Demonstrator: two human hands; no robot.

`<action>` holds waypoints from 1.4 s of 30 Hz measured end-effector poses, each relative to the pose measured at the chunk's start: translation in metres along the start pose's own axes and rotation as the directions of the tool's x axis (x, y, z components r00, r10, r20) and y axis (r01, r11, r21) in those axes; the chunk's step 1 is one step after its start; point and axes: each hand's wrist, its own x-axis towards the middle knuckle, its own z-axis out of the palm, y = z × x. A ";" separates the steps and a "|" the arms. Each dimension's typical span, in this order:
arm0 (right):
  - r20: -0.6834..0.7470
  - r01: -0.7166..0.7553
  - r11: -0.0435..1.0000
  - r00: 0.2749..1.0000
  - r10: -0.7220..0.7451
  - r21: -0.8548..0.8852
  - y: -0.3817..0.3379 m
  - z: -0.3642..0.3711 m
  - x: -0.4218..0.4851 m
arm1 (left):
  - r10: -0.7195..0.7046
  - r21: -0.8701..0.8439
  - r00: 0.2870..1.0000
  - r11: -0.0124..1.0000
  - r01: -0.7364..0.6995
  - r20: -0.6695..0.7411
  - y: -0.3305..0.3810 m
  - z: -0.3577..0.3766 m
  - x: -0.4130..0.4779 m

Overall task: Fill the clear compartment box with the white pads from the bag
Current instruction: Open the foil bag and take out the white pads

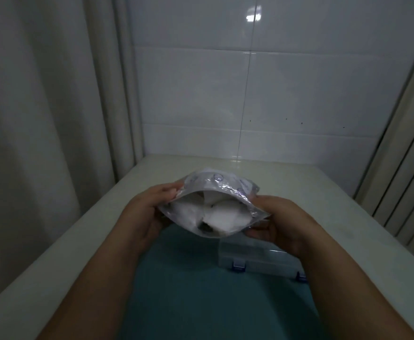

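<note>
Plastic bag (225, 186): clear and crinkled, held up in the air over the far end of the mat, its mouth pulled open toward us.
White pads (222, 217): bunched together inside the bag, showing through the open mouth.
Left hand (149, 212): at the bag's 9 o'clock edge, where we pinch the rim between thumb and curled fingers.
Right hand (279, 222): at the bag's 3 o'clock edge, fingers curled onto the rim and the thumb tucked under it toward 5 o'clock.
Compartment box (255, 256): clear, lying flat on the mat at 5 o'clock from the bag, partly hidden by our right wrist. Blue latches show on its near side, and we cannot tell whether they are fastened.
Mat (201, 290): teal, spread on the table between our forearms, at 6 o'clock from the bag.
Table (336, 217): pale, running away to 12 o'clock.
Wall (299, 94): glossy white tiles at 12 o'clock, with a glare spot high up.
Curtain (41, 119): pale folds at 9 o'clock.
</note>
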 end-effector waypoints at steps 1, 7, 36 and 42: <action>0.012 0.029 1.000 1.000 -0.029 0.007 -0.001 0.007 0.004 | 0.017 -0.009 1.000 1.000 -0.017 -0.006 0.003 -0.005 0.003; 0.006 0.185 0.970 0.983 -0.186 -0.161 0.012 0.044 0.031 | -0.020 0.131 0.994 0.991 0.034 -0.110 0.000 -0.030 0.008; -0.060 0.258 0.813 0.940 -0.337 -0.523 0.038 0.068 0.040 | 0.061 0.115 0.981 0.993 -0.040 -0.183 -0.023 -0.031 0.017; -0.172 0.302 0.864 0.903 -0.395 -0.402 0.032 0.069 0.039 | 0.002 0.047 0.993 0.999 0.004 -0.120 -0.017 -0.032 0.019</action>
